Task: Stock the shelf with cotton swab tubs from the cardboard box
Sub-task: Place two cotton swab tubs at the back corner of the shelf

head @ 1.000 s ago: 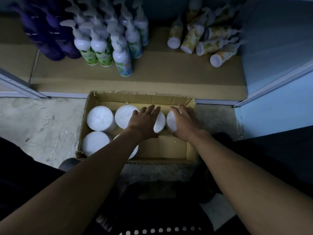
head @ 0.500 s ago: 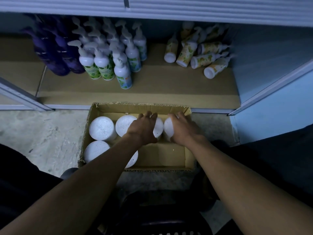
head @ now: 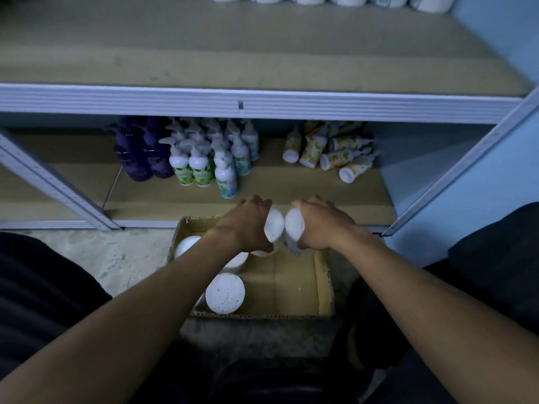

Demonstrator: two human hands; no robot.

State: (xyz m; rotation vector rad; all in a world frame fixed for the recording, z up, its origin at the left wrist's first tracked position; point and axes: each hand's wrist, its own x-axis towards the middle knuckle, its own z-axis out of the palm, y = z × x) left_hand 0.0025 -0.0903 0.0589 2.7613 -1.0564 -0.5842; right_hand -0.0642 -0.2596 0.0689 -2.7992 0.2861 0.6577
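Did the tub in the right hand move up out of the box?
Yes. The tub in the right hand was down inside the cardboard box before; now it is lifted above the box's far edge, toward the lower shelf.

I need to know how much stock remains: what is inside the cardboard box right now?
The cardboard box shows three white tubs: one near its front, two partly hidden under the left forearm. Its right half shows bare cardboard. More tubs under the arm cannot be ruled out.

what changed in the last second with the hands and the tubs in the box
Both hands have lifted: the left hand holds one tub and the right hand another tub, raised above the cardboard box toward the shelf. The other tubs stay in the box, and the bottles stay in place.
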